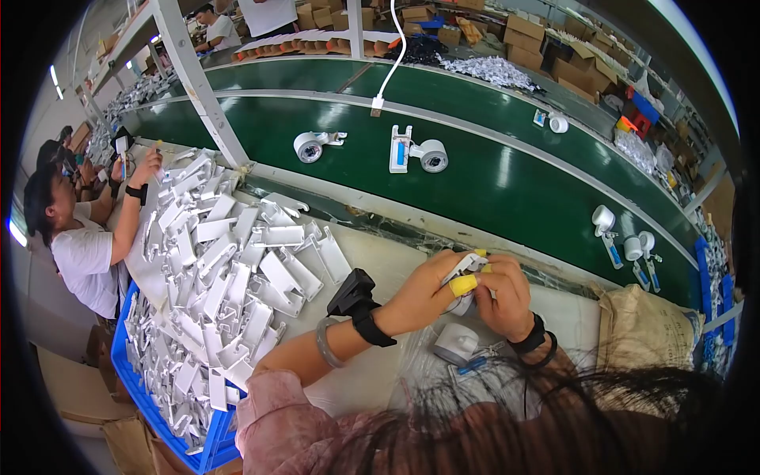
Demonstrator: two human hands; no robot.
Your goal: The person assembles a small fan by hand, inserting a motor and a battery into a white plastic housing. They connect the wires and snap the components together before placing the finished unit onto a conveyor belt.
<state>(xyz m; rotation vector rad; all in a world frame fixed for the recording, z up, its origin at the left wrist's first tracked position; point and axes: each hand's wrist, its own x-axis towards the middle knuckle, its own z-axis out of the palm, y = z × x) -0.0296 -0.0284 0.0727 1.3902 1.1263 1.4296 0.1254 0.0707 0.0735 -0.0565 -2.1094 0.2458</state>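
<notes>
Grasping a white part (462, 268) with left hand (421, 294) and right hand (507, 299) fingers (514, 273) near the far edge of the counter (380, 253), perhaps risking dropping it through slipping yellow fingertip covers (463, 285).

No text, label, number or sign can be read anywhere in this wide, curved view. Any print on the brown sack (645, 328) at the right, or on the cardboard boxes (525, 33) stacked in the background, is too faint or small to make out. Likewise, no lettering is legible on the held white piece (465, 266) or on the blue part (402, 152) of a unit lying on the green conveyor (317, 198).
</notes>
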